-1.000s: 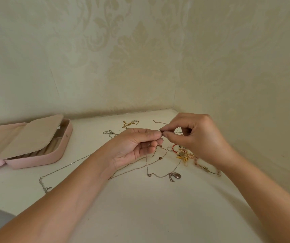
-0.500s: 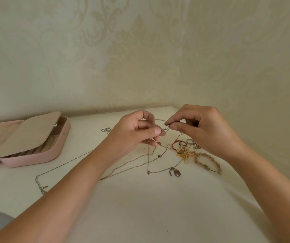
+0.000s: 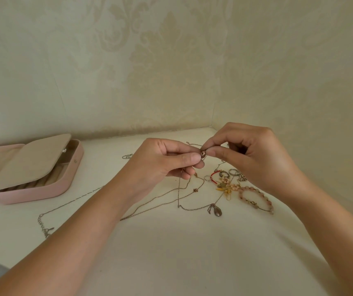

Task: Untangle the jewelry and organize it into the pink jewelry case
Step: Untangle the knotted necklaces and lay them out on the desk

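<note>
My left hand (image 3: 167,161) and my right hand (image 3: 254,157) meet above the white table, both pinching the small clasp (image 3: 203,154) of a thin rose-gold chain (image 3: 178,189) that hangs from my left fingers down onto the table. Below lies a silver necklace with a grey drop pendant (image 3: 216,211). To the right sits a tangle of rings, a red cord and gold charms (image 3: 224,183), plus a pink bead bracelet (image 3: 254,198). The pink jewelry case (image 3: 43,189) lies open at the left, a beige flap over its compartments.
A long silver chain (image 3: 45,227) trails across the table (image 3: 171,253) toward the front left. Another thin chain (image 3: 127,156) lies behind my left hand. Patterned cream walls (image 3: 171,71) close in the table's back and right side, forming a corner.
Both hands have risen slightly off the table while still pinching the clasp. The jewelry pile under my right hand has come into view. My left fingers have curled tighter.
</note>
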Available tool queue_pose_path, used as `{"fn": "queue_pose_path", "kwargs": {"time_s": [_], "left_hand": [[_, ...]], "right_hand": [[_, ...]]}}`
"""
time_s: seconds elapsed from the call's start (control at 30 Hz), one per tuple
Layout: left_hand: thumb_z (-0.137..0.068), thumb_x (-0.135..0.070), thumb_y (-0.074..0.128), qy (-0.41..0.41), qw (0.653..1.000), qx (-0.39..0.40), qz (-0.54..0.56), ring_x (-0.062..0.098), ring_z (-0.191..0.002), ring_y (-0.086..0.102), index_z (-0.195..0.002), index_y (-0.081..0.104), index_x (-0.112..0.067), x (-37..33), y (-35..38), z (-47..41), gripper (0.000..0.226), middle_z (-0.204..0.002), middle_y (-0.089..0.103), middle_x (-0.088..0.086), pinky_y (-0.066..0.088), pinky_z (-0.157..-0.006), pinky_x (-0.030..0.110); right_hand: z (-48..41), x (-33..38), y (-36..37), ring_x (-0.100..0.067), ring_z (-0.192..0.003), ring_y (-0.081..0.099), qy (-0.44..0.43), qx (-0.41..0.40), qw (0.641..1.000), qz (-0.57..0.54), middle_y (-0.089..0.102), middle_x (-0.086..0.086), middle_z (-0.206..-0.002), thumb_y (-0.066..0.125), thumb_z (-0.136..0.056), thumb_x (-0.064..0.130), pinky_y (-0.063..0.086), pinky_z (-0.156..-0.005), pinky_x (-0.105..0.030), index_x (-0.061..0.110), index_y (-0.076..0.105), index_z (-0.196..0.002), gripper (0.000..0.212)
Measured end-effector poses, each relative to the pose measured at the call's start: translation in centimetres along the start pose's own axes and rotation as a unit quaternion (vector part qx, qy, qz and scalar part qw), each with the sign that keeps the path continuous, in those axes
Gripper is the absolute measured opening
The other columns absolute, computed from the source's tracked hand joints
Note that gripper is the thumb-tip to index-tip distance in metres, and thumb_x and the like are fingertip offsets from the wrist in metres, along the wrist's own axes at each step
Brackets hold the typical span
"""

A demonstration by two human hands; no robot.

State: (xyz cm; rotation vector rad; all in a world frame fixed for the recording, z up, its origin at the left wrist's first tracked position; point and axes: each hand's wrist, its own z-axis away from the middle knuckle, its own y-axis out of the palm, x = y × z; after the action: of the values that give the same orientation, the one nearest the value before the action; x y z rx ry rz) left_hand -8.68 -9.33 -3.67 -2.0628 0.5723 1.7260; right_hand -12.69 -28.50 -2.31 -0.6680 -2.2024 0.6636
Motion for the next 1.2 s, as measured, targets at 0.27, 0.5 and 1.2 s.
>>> {"fn": "queue_pose_path", "kwargs": {"time_s": [0.27,0.5,1.2], "left_hand": [[-0.068,-0.017,0.068,-0.048,0.998,0.02,0.047,0.007,-0.057,0.06,-0.074,0.077,-0.012,-0.2,0.0,-0.1,0.011,-0.072,0.071,0.004,0.049,-0.054,0.016],[-0.07,-0.015,0.068,-0.061,0.996,0.005,0.063,0.007,-0.056,0.06,-0.078,0.075,-0.006,-0.1,0.0,-0.2,0.014,-0.072,0.07,0.006,0.048,-0.053,0.015],[-0.067,-0.011,0.067,-0.099,0.985,-0.032,0.139,0.006,-0.051,0.058,-0.072,0.073,-0.004,0.4,0.4,-0.6,0.01,-0.066,0.068,0.006,0.049,-0.049,0.015]], "right_hand": [[0.2,0.2,0.1,-0.002,-0.053,0.044,-0.044,-0.01,0.999,0.018,0.066,0.004,-0.077,0.072,-0.082,0.019,0.032,-0.054,-0.008,0.018,0.077,-0.086,0.006],[0.1,-0.1,0.6,0.008,-0.059,0.047,-0.099,-0.033,0.99,0.091,0.064,0.002,-0.077,0.069,-0.085,0.016,0.031,-0.058,-0.004,0.014,0.076,-0.088,0.008],[-0.1,-1.0,1.5,-0.005,-0.058,0.05,-0.147,-0.055,0.968,0.196,0.063,0.001,-0.084,0.06,-0.093,0.016,0.047,-0.049,-0.03,0.011,0.072,-0.092,0.014]]}}
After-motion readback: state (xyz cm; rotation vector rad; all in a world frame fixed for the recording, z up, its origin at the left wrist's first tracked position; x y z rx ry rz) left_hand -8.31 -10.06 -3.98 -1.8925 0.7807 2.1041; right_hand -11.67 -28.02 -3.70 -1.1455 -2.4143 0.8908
